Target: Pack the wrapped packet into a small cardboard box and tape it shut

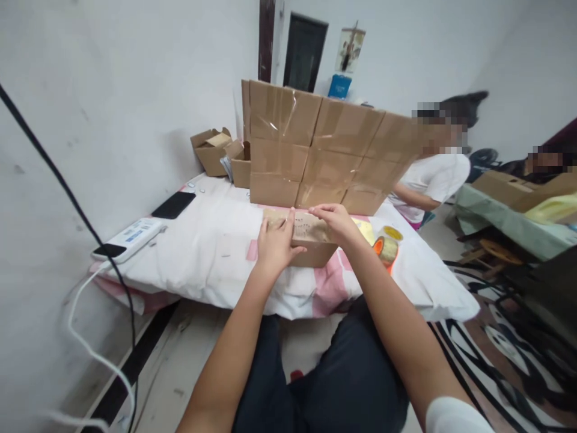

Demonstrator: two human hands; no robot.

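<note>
A small closed cardboard box (pixel 311 255) with dark marks on its top stands on the cloth-covered table in front of me. My left hand (pixel 279 243) lies on its left side, fingers spread over the top and thumb along the front face. Over the right part of the top is my right hand (pixel 332 221), its thumb and fingertips pinched together; what they hold, if anything, is too small to make out. To the right of the box sits a tape roll with an orange dispenser (pixel 386 250), and a second, yellowish tape roll (pixel 392 233) lies behind it.
Stacked cardboard boxes (pixel 311 150) form a wall just behind the small box. Open boxes (pixel 211 153) stand at the back left. A black phone (pixel 174 205) and a white power strip (pixel 135 237) lie on the left. A person in a white shirt (pixel 439 177) sits beyond the stack at right.
</note>
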